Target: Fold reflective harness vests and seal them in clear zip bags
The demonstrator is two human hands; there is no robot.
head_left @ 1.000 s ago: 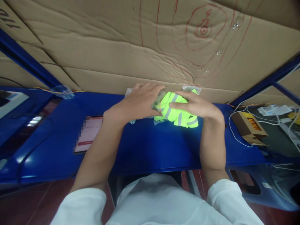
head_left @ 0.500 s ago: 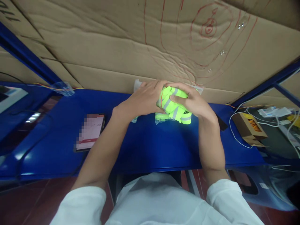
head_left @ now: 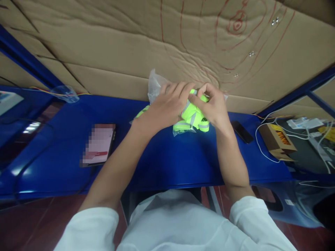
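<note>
A bundle of fluorescent yellow reflective straps (head_left: pixel 194 113), with grey stripes, is between my hands near the back of the blue table. My left hand (head_left: pixel 171 104) is curled over its left side, back of the hand towards me. From the right, my right hand (head_left: pixel 213 104) pinches the bundle's upper part between bent thumb and fingers. Clear plastic (head_left: pixel 183 131) lies under the bundle's lower edge. Behind my left hand a translucent plastic bag (head_left: pixel 155 85) stands up against the cardboard. More yellow material (head_left: pixel 142 111) shows beside my left wrist, partly hidden.
A tablet (head_left: pixel 98 143) lies on the blue table (head_left: pixel 172 164) at left, and a dark phone (head_left: pixel 242 131) at right. Farther right are an open cardboard box (head_left: pixel 276 141) and white cables. A clear plastic cup (head_left: pixel 65 94) lies back left. The cardboard wall (head_left: pixel 117 45) rises behind.
My right hand has shifted up and its fingers have drawn into a pinch. My left hand covers more of the bundle. More of the plastic bag and yellow material shows at left.
</note>
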